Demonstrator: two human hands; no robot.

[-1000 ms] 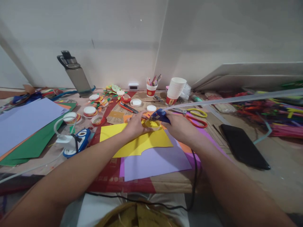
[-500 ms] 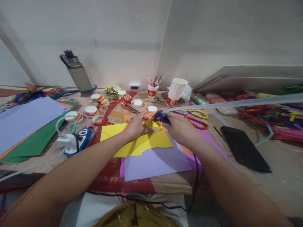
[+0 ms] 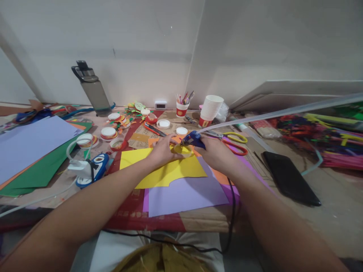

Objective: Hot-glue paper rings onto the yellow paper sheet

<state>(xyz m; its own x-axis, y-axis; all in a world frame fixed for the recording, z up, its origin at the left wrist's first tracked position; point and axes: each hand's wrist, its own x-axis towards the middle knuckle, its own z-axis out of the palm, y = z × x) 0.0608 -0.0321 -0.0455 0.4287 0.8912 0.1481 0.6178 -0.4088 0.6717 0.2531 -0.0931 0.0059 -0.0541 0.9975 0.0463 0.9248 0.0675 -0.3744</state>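
My right hand (image 3: 215, 151) is wrapped round a blue hot glue gun (image 3: 194, 139). A long clear glue stick (image 3: 272, 113) runs out of its back to the upper right, and its nozzle points left. With bent fingers my left hand (image 3: 163, 151) grips the left edge of a small round yellowish ring (image 3: 184, 152). The nozzle is at the ring's far edge; whether it touches, I cannot tell. Beneath both hands lies a yellow sheet (image 3: 159, 172), on top of a lilac sheet (image 3: 187, 198).
Scissors (image 3: 234, 142) and a phone (image 3: 290, 177) lie to the right. A box cutter (image 3: 154, 129), white-topped paper discs (image 3: 108, 132) and a power strip (image 3: 98, 166) are on the left. Stacked paper cups (image 3: 211, 107) and a bottle (image 3: 95, 92) stand behind. A black cord (image 3: 233, 211) hangs at the front.
The glue gun has turned slightly, its glue stick now slanting more steeply up to the right. My left hand keeps its hold on the ring.
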